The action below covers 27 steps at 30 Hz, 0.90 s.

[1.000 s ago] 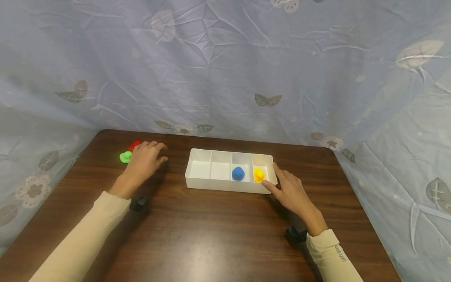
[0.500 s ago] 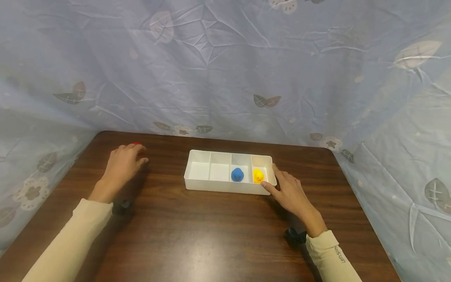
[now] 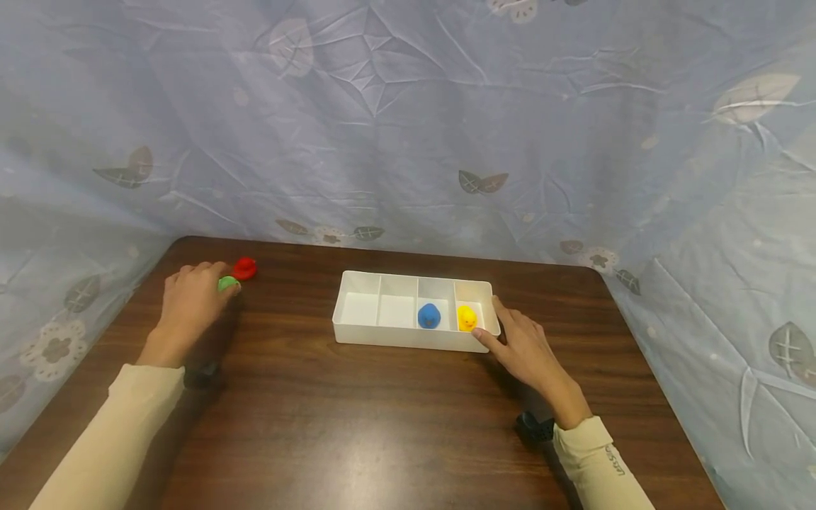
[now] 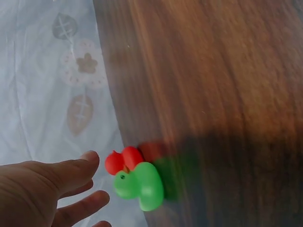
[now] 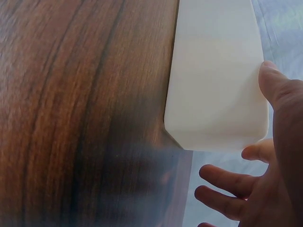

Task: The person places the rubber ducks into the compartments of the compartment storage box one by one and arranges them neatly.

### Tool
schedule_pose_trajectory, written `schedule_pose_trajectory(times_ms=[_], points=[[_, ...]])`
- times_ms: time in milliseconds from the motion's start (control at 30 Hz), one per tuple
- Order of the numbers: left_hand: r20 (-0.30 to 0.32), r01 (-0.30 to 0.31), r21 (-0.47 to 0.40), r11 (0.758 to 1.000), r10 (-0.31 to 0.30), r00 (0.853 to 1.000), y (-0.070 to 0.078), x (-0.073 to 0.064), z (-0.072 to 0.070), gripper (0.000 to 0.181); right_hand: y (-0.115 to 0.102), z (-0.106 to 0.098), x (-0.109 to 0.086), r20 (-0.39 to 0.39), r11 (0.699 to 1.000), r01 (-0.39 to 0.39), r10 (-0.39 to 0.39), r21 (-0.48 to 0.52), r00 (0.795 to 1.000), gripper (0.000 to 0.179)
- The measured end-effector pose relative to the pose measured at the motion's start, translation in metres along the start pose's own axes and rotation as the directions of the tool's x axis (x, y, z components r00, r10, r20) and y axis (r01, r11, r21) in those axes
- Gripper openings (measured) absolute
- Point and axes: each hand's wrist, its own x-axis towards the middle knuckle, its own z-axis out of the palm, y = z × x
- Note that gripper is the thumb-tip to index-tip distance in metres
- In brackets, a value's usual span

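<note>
My left hand reaches beside a green rubber duck at the table's far left, partly hiding it in the head view. In the left wrist view, the thumb and spread fingers stop just short of the green duck. Behind that duck sits a red rubber duck. My right hand rests at the right end of a white divided box, thumb on the front rim and index finger against the end wall; its other fingers are free. The box's rightmost compartment holds a yellow duck, and the one beside it a blue duck.
The dark wooden table lies under everything. A patterned pale curtain hangs along its back and sides. Each wrist wears a black device, such as the one under the right wrist.
My left hand has moved left from above the ducks to the green duck's left side, passing over it and bringing the red duck into view. The right hand and box stay put.
</note>
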Motion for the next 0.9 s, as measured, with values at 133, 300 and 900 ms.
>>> schedule_pose_trajectory(times_ms=[133, 300, 900], points=[[-0.004, 0.029, 0.004, 1.000, -0.029, 1.000, -0.007, -0.001, 0.004, 0.047, 0.000, 0.000, 0.000, -0.001, 1.000, 0.004, -0.004, -0.002, 1.000, 0.084], [0.012, 0.067, 0.001, 0.998, -0.067, 0.998, -0.011, -0.002, 0.006, 0.051, 0.000, 0.000, -0.001, 0.003, 1.000, -0.001, 0.001, 0.001, 1.000, 0.085], [0.012, 0.127, -0.008, 0.992, -0.127, 0.992, -0.020, 0.002, 0.022, 0.048, 0.000, 0.000, 0.000, 0.010, 1.000, -0.007, 0.007, 0.001, 1.000, 0.085]])
